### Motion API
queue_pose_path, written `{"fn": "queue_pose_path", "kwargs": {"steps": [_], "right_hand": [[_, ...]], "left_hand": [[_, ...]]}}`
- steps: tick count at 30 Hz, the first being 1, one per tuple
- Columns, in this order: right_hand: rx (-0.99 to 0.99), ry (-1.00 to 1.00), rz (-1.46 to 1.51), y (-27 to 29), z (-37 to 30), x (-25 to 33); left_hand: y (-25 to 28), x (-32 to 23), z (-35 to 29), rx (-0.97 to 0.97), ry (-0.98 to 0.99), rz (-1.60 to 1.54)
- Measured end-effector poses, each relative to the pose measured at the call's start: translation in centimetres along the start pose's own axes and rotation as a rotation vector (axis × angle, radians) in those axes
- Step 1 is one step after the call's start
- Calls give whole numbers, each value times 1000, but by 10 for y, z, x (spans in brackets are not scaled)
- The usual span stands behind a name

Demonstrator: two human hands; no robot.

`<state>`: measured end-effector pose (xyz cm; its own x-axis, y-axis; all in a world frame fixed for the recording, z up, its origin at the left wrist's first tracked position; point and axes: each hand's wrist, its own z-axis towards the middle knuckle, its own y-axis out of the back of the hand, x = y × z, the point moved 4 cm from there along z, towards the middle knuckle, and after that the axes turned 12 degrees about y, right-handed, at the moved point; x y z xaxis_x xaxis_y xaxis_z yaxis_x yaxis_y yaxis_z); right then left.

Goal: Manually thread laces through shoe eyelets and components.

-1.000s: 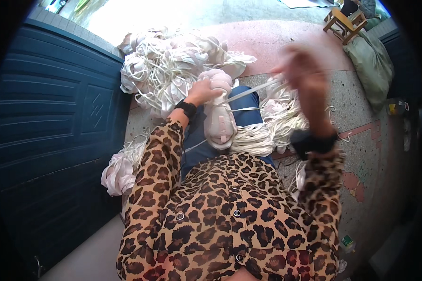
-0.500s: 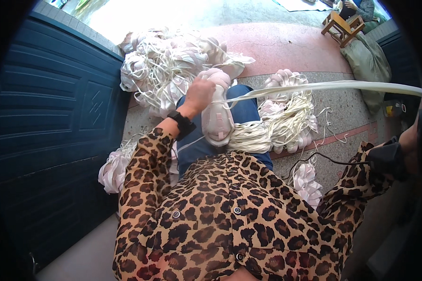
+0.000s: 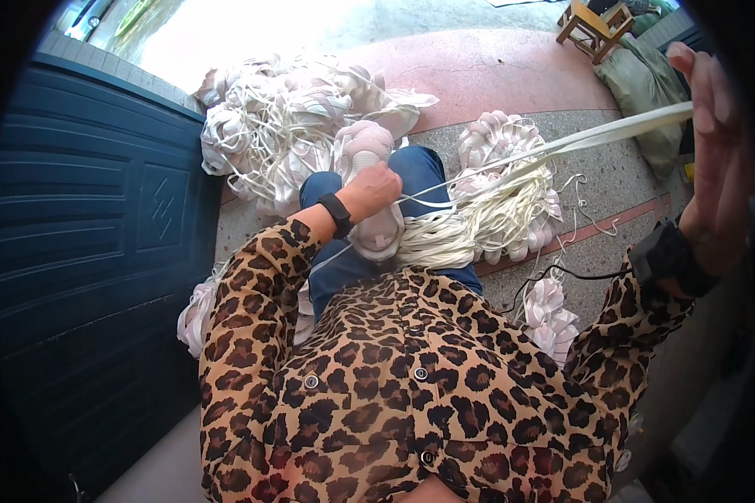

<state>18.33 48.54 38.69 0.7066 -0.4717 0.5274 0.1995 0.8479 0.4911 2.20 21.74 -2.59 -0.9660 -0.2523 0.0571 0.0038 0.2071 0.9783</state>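
Note:
A pale pink and white shoe (image 3: 365, 147) lies lengthwise over my blue-jeaned thighs. My left hand (image 3: 376, 186) is closed over its middle, gripping it at the lacing; the fingertips are hidden beneath the fist. From the shoe, beside that fist, white shoelace (image 3: 596, 127) strands run taut up to the right. They reach my right hand (image 3: 715, 126), raised near the picture's right rim with its fingers pointing up and the lace held against it. A bundle of loose cream laces (image 3: 440, 239) rests across my right thigh.
A large heap of similar shoes with laces (image 3: 285, 117) stands ahead on the left, beside a blue panelled door (image 3: 101, 176). More shoes (image 3: 499, 138) lie right of my knee. A black cable (image 3: 562, 270) leads from my right wrist. A wooden stool (image 3: 596, 29) and greenish sack (image 3: 642, 101) stand far right.
My left hand has moved down from the shoe's upper edge to its middle. My right hand has risen into fuller view, lifting the shoelace so it slants more steeply.

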Motion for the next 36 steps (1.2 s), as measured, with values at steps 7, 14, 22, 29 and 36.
{"fn": "queue_pose_path", "kwargs": {"steps": [7,14,22,29,36], "right_hand": [[27,-12,0,-15,-5,-14],[55,-10,3,-23,-3,-23],[-50,-22,46,-31,-10,-33],[-1,-13,32,-35,-4,-36],[-40,-77,182,-8,-10,-39]], "left_hand": [[11,27,-24,-318,136,-181],[-4,35,-52,-559,459,-775],[7,43,-54,-333,356,-574],[-3,37,-59,-386,458,-451],[-61,69,-83,-283,880,-1384]]}}
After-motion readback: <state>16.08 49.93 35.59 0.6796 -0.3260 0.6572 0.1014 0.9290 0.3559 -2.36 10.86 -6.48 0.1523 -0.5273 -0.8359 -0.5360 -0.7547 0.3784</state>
